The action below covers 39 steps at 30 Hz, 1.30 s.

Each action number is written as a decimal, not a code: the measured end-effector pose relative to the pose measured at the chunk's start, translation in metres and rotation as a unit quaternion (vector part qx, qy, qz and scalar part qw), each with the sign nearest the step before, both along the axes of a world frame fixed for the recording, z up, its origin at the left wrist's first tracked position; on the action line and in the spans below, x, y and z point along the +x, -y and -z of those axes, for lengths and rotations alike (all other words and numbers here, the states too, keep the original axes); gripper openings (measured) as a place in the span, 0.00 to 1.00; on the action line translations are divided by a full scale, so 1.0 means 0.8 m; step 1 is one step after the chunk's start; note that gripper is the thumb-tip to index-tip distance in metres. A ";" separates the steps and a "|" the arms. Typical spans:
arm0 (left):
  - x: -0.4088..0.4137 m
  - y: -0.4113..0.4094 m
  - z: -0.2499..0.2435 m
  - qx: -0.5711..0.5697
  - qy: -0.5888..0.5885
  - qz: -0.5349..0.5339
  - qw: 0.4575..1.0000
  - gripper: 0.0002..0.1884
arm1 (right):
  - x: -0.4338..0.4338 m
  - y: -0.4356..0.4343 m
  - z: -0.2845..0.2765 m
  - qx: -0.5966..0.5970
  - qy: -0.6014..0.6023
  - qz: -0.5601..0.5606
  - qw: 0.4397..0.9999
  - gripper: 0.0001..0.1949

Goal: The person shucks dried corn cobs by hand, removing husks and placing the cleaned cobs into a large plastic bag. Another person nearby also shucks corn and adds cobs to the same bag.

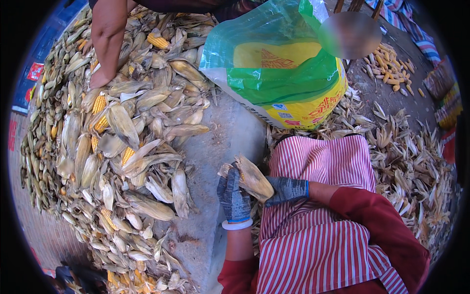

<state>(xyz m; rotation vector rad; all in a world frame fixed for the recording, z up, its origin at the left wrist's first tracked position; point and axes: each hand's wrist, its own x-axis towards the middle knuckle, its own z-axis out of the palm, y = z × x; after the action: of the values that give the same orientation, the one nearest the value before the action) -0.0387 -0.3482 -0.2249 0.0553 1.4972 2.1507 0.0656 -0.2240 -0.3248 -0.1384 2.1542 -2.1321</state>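
Note:
An ear of corn in its dry husk (257,180) is held between my two gloved hands, low over the concrete ledge and beside my lap. My left hand (235,196), in a grey knit glove with a blue cuff, grips the ear at its upper left end, where a little yellow kernel shows through the parted husk. My right hand (286,190), gloved alike, is at the lower right end of the ear; its fingers are partly hidden behind the husk. A striped red and white apron (315,250) covers my lap right beside the hands.
A large heap of husked corn ears (147,99) spreads on the left, with another person's arm (106,40) reaching into it. An open green and yellow woven sack (279,84) stands ahead. Loose husks (411,176) lie at right, bare ears (389,68) beyond.

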 end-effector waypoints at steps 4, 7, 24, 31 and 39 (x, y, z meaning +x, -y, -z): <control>-0.007 -0.003 0.023 0.049 0.057 -0.021 0.997 0.19 | 0.007 -0.004 -0.025 0.019 0.003 0.132 0.991 0.44; -0.001 -0.005 0.032 -0.012 0.007 -0.058 0.998 0.20 | 0.014 -0.005 -0.053 0.086 -0.025 0.250 0.964 0.44; 0.053 0.045 -0.041 -0.116 -0.159 0.105 0.975 0.10 | 0.000 -0.133 -0.051 -0.556 -0.026 0.483 0.676 0.12; 0.056 0.031 -0.049 -0.262 -0.292 0.427 0.815 0.18 | 0.013 -0.123 -0.075 -0.463 -0.065 0.467 0.751 0.11; 0.053 0.023 0.005 -0.256 -0.214 0.391 0.858 0.24 | 0.016 -0.101 -0.071 -0.439 -0.072 0.473 0.760 0.09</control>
<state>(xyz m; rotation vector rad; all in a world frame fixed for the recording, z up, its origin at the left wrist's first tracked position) 0.0034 -0.3663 -0.2286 0.8465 1.8152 1.0874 0.0785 -0.1432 -0.2676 0.9442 1.0690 -3.6117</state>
